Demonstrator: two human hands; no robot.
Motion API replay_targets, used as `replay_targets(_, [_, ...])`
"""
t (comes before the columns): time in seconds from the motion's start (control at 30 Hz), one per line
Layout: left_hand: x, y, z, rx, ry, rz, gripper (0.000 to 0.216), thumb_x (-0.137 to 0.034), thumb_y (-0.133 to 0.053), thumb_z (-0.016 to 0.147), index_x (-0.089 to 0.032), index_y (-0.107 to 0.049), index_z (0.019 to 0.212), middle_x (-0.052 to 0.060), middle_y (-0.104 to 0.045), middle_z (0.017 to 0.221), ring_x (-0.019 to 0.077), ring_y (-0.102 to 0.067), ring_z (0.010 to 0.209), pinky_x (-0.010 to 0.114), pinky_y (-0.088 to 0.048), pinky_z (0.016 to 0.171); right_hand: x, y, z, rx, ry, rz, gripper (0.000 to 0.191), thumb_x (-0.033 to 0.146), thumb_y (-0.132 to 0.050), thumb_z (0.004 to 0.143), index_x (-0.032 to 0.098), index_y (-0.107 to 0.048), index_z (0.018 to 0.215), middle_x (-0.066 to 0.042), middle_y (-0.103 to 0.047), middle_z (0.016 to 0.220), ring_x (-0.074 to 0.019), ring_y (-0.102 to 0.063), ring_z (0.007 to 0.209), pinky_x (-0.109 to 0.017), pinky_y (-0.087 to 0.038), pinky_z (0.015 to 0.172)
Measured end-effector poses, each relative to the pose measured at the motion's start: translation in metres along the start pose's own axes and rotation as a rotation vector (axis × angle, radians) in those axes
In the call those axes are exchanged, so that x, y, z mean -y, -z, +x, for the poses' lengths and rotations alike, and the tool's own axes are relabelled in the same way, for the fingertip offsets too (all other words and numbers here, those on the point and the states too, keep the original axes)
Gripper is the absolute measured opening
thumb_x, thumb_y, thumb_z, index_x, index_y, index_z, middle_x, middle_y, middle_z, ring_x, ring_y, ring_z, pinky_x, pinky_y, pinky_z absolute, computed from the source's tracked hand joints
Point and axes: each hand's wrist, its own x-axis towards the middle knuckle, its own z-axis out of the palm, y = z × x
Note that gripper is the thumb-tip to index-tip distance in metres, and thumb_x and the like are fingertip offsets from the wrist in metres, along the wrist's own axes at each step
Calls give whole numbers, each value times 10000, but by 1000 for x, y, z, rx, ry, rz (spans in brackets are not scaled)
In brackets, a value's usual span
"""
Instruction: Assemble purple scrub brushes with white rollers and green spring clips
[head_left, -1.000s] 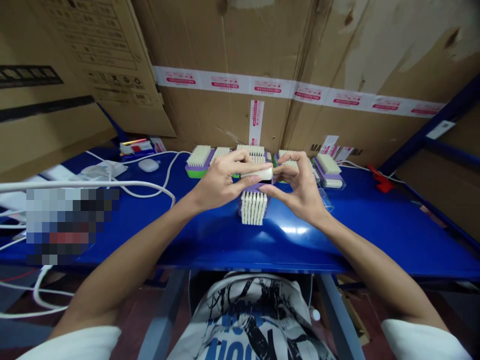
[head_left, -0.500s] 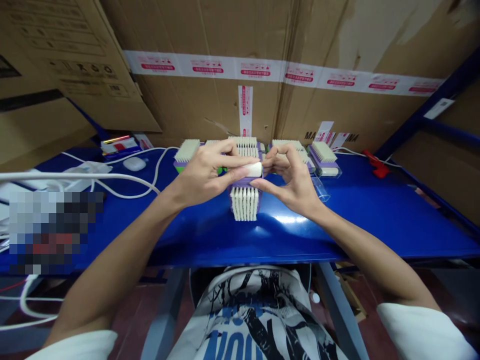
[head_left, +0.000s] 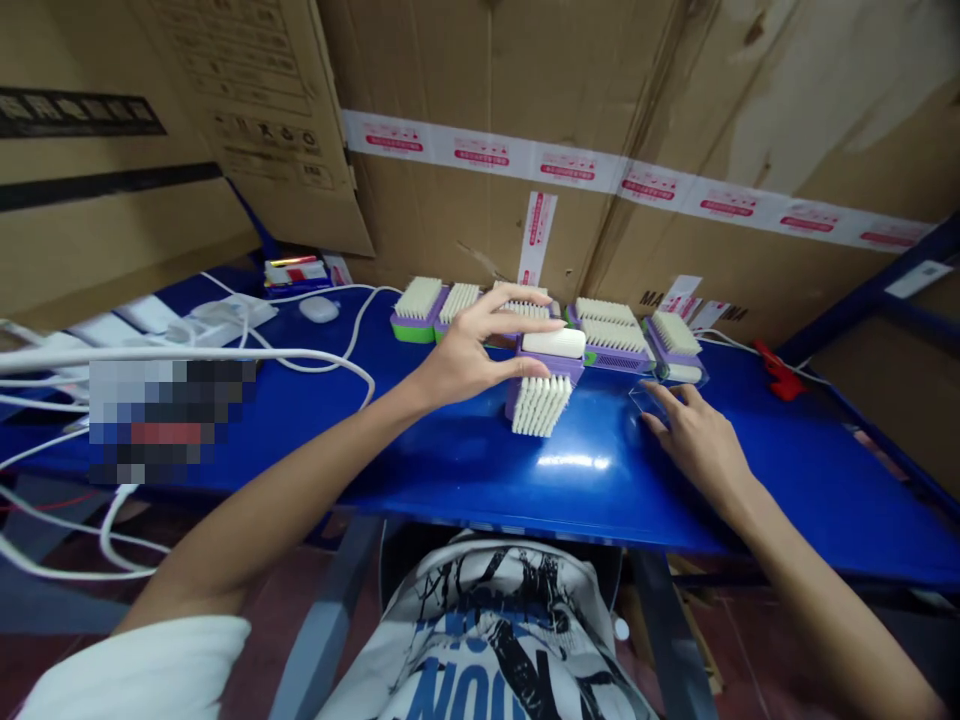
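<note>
My left hand [head_left: 476,350] grips a purple brush block [head_left: 541,405] with cream bristles facing me and a smooth white piece on its upper end. The thumb presses its near side, and the fingers reach over the white piece. To the right, my right hand [head_left: 697,435] is low over the table, thumb and fingertips closed around the edge of a clear plastic cover [head_left: 640,402]. Part of that cover is hidden by the fingers.
Behind my hands stand several similar brush blocks [head_left: 609,335] in a row against a cardboard wall [head_left: 480,220]. White cables and a power strip [head_left: 225,318] lie left, near a white mouse [head_left: 319,309]. A red object [head_left: 781,372] lies far right on the blue table [head_left: 465,475].
My right hand has left the brush block and moved right and down to the clear cover. My left hand still holds the block. The view has turned slightly.
</note>
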Motion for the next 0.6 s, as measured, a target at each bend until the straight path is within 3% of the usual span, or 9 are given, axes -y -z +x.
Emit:
replay_targets(0.1, [4,-3,-2,-26,-64,-28,438,-552,-998,932,-457,-893,1347,86,-798,1447,302,-745,1394,581,-640,1231,4,23,15,-187,102,357,415,408,-716,1086,235,-791,1455,-162,-848,1276,-338,-836,980,-500,-690,836])
replay_targets(0.17, [6,-7,-5,-62,-28,-42,453,-585,-983,941,-450,-890,1363,86,-774,1454,294,-756,1355,561,-657,1210,22,54,35,-329,126,593,474,426,-829,1058,293,-776,1509,-126,-848,1377,-339,-839,1155,-524,-689,1008])
replay_targets(0.2, [8,-10,-6,-79,17,-67,568,-635,-992,913,-448,-858,1432,88,-747,1481,282,-774,1297,526,-691,1154,35,69,47,-366,151,695,527,415,-851,1055,312,-750,1562,-115,-837,1422,-337,-830,1225,-519,-684,1053])
replay_targets(0.33, [19,-19,-10,-114,191,-230,1230,-777,-1069,713,-469,-521,1771,109,-627,1596,188,-789,984,388,-747,907,85,109,85,-216,390,669,438,416,-807,1096,330,-807,1526,-92,-853,1372,-335,-830,1204,-521,-685,1054])
replay_targets(0.43, [24,-21,-11,-72,210,-295,1224,-740,-1087,719,-456,-497,1753,109,-620,1596,193,-784,957,427,-741,919,101,114,99,-85,473,568,443,385,-734,1143,280,-791,1569,-129,-848,1338,-341,-834,1155,-501,-682,1002])
replay_targets(0.6, [24,-19,-9,-29,243,-350,1139,-682,-1118,701,-435,-571,1669,81,-651,1529,176,-761,941,415,-741,947,96,104,100,3,507,500,500,377,-697,1171,230,-732,1648,-165,-839,1326,-341,-831,1107,-487,-667,963])
